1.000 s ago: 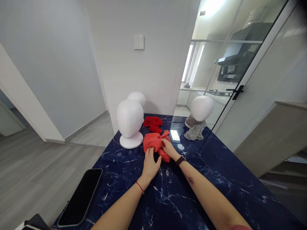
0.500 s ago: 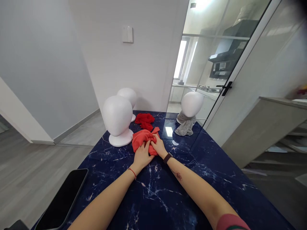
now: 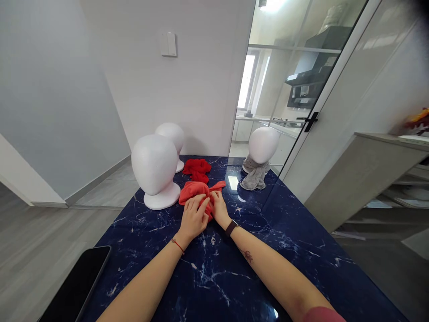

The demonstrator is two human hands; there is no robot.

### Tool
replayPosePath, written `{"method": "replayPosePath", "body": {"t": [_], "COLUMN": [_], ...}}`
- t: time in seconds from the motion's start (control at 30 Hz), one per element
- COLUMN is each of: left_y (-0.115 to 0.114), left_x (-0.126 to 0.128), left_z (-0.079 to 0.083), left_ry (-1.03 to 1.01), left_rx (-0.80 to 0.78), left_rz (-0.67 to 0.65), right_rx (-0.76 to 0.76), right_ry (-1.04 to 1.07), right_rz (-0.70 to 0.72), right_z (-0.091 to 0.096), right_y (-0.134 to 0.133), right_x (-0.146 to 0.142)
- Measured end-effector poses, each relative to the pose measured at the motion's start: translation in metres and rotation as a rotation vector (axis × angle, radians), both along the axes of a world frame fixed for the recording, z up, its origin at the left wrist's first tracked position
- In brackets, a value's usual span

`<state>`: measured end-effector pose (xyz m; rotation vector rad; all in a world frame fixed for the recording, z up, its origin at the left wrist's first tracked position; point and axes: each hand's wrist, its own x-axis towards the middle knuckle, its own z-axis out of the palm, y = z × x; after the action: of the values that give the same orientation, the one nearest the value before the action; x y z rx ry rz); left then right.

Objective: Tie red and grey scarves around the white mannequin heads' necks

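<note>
A crumpled orange-red cloth [image 3: 191, 189] lies on the dark blue marble table [image 3: 221, 277] in front of me. My left hand [image 3: 193, 218] rests on its near edge with the fingers curled into the fabric. My right hand [image 3: 219, 209], with a dark watch on the wrist, grips the cloth's right side beside the left hand. A white foam head form [image 3: 154, 170] stands just left of the cloth. A second, deeper red cloth [image 3: 197, 169] lies behind it.
Another white head form [image 3: 171, 136] stands at the back by the wall. A third head form [image 3: 262, 145] with a grey cloth [image 3: 254, 176] round its base stands at the back right, by a glass door. A black phone [image 3: 75, 286] lies at the table's near left edge.
My left hand has moved forward from the bare table onto the orange-red cloth and closed on it. The view has shifted, so everything sits further left in the picture.
</note>
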<state>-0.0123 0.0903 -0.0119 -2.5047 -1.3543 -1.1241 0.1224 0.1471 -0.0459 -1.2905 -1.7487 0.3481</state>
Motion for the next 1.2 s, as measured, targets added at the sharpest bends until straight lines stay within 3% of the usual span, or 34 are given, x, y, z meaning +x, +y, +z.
{"method": "replayPosePath", "body": {"t": [0.1,0.27,0.43,0.5,0.57,0.67,0.77,0.87,1.03,1.2], "left_y": [0.001,0.015,0.024,0.025,0.025,0.025,0.027,0.031,0.045,0.056], "left_x": [0.000,-0.010,-0.014,-0.013,-0.012,-0.010,-0.008,-0.005,-0.001,0.002], "left_z": [0.002,-0.014,-0.023,-0.022,-0.020,-0.018,-0.017,-0.019,-0.023,-0.021], "left_ry": [-0.005,0.074,0.119,0.138,0.159,0.183,0.193,0.210,0.231,0.218], "left_rx": [0.008,-0.206,-0.169,-0.140,-0.108,-0.075,-0.080,-0.094,-0.101,-0.114], "left_rz": [0.075,0.116,0.195,0.219,0.228,0.248,0.300,0.341,0.382,0.431], "right_rx": [-0.003,-0.055,-0.147,-0.119,-0.038,0.078,0.037,-0.136,-0.357,-0.314], "right_ry": [-0.019,0.066,0.276,0.369,0.410,0.300,0.174,0.144,0.030,0.066], "right_rz": [0.059,0.182,0.364,0.214,-0.143,-0.703,-0.950,-0.988,-0.917,-0.833], "right_z": [-0.001,0.004,0.014,0.016,0.018,0.017,0.015,0.015,0.016,0.013], "right_y": [0.001,0.001,0.010,0.018,0.030,0.049,0.068,0.082,0.096,0.087], "right_x": [0.000,0.008,0.024,0.037,0.058,0.105,0.153,0.176,0.177,0.185]}}
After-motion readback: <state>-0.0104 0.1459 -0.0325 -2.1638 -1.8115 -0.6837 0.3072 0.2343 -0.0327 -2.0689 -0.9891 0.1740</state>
